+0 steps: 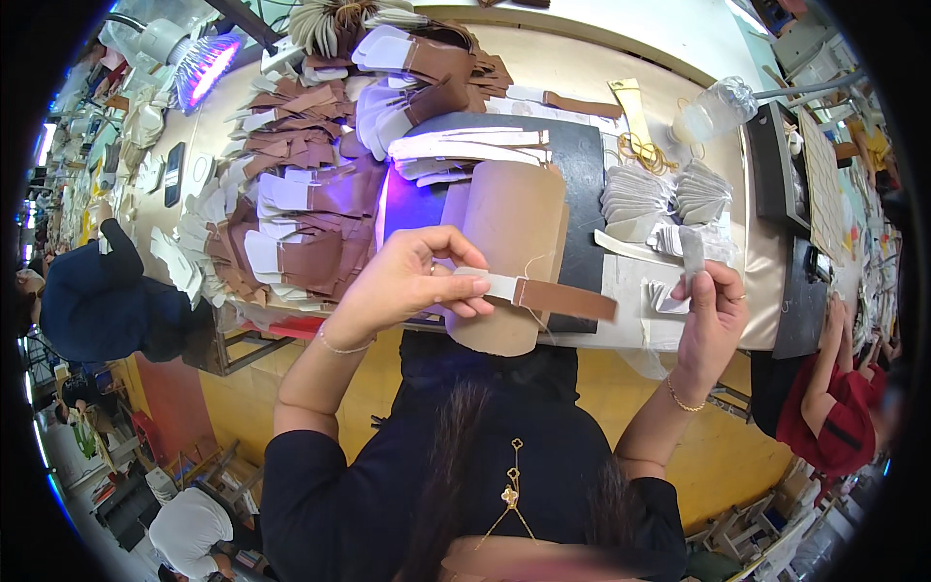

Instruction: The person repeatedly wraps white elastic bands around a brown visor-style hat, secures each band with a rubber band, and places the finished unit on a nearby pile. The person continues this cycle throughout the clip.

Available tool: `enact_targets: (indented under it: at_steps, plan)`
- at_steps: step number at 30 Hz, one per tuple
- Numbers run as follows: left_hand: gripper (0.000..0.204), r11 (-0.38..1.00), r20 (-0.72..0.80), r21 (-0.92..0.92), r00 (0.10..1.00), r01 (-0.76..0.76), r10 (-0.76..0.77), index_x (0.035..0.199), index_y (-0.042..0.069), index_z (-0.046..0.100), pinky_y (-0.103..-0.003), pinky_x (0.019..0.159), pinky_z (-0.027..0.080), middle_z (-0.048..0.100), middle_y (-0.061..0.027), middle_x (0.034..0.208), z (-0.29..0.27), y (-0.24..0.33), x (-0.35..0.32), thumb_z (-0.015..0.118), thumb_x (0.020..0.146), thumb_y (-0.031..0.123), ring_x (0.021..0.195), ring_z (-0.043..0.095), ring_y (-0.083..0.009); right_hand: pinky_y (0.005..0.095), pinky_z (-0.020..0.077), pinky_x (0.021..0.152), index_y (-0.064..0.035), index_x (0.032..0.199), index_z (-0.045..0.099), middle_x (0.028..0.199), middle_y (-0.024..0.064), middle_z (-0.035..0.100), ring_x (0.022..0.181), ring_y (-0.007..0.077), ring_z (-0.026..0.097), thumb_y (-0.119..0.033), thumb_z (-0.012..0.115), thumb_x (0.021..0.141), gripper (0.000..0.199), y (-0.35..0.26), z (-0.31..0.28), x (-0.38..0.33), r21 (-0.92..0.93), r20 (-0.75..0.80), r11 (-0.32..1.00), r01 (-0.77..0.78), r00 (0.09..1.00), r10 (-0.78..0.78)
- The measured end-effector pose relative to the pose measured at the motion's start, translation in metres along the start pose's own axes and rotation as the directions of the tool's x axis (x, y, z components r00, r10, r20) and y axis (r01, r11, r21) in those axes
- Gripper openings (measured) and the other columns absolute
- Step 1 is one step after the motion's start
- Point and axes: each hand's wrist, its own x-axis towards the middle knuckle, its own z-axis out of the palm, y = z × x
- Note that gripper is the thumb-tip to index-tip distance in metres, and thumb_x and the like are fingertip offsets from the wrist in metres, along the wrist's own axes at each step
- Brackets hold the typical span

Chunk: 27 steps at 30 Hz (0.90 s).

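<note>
Between its thumb and fingers, my left hand [407, 279] pinches the white end of a brown strip [572, 300]. The strip reaches to the right across the front of a tan cardboard-like cylinder [514, 209], and a loose pale thread hangs by its white-brown join. Farther right, my right hand [713, 315] is closed on a small narrow grey strip [691, 252] that points upward. Just beyond that hand lie fanned stacks of grey pieces [635, 202]. A smaller folded white stack [665, 298] sits beside its fingertips.
Brown-and-white bundles [320, 194] crowd the table's left side. White-edged strips [470, 150] lie behind the cylinder, on a dark board [582, 160]. A lit lamp [206, 73] stands far left, a clear plastic bottle [713, 112] far right. Other people [839, 388] work on both sides.
</note>
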Motion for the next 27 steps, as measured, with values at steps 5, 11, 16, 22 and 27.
enact_targets:
  at_steps: [5, 11, 16, 22, 27]
  plan:
    - [0.02, 0.996, 0.026, -0.009, 0.996, 0.085, -0.085, 0.098, -0.006, 0.056, -0.023, 0.06, 0.058, 0.065, -0.017, 0.084, -0.014, -0.024, 0.006, 0.063, 0.088, 0.009, 0.07, 0.069, -0.0192, 0.0192, 0.0474, 0.05, 0.0019, 0.084, 0.06, 0.073, 0.0068, 0.063, 0.056, 0.0086, 0.058, -0.006, 0.069, 0.083, 0.012, -0.016, 0.029, -0.003, -0.016, 0.349, 0.963, -0.268, 0.901, 0.256]
    - [0.044, 0.997, 0.05, -0.042, 0.997, 0.064, -0.062, 0.104, -0.008, 0.057, -0.025, 0.061, 0.058, 0.066, -0.0165, 0.082, -0.026, -0.038, 0.001, 0.049, 0.097, 0.034, 0.068, 0.069, -0.0203, 0.0164, 0.0436, 0.045, 0.0016, 0.08, 0.062, 0.067, 0.0034, 0.062, 0.05, 0.0035, 0.054, -0.011, 0.072, 0.082, 0.017, -0.007, 0.084, 0.01, -0.304, 0.599, 0.823, -0.48, 0.575, 0.557]
    - [0.053, 0.995, 0.06, -0.081, 0.997, 0.057, -0.052, 0.107, -0.01, 0.057, -0.027, 0.062, 0.058, 0.067, -0.0183, 0.082, -0.029, -0.042, -0.002, 0.04, 0.099, 0.04, 0.068, 0.069, -0.0213, 0.0166, 0.0442, 0.044, 0.0014, 0.079, 0.059, 0.068, 0.0044, 0.062, 0.054, 0.0044, 0.056, -0.01, 0.072, 0.082, 0.017, 0.0, 0.106, 0.014, -0.437, 0.615, 0.794, -0.423, 0.504, 0.607]
    - [0.052, 0.992, 0.04, -0.097, 0.997, 0.076, -0.072, 0.105, -0.01, 0.059, -0.027, 0.064, 0.058, 0.067, -0.0194, 0.083, -0.029, -0.043, -0.001, 0.042, 0.099, 0.038, 0.069, 0.069, -0.0216, 0.0165, 0.0444, 0.044, 0.001, 0.078, 0.058, 0.067, 0.0048, 0.063, 0.055, 0.0047, 0.057, -0.011, 0.072, 0.082, 0.019, 0.002, 0.108, 0.014, -0.462, 0.587, 0.772, -0.438, 0.501, 0.636]
    - [0.036, 0.994, 0.052, -0.077, 0.996, 0.077, -0.074, 0.102, -0.009, 0.06, -0.026, 0.064, 0.057, 0.068, -0.0181, 0.082, -0.029, -0.042, 0.0, 0.052, 0.096, 0.025, 0.069, 0.069, -0.0204, 0.0162, 0.0438, 0.044, 0.0007, 0.078, 0.058, 0.067, 0.0047, 0.062, 0.054, 0.004, 0.056, -0.011, 0.071, 0.082, 0.018, 0.001, 0.109, 0.012, -0.48, 0.578, 0.774, -0.413, 0.516, 0.633]
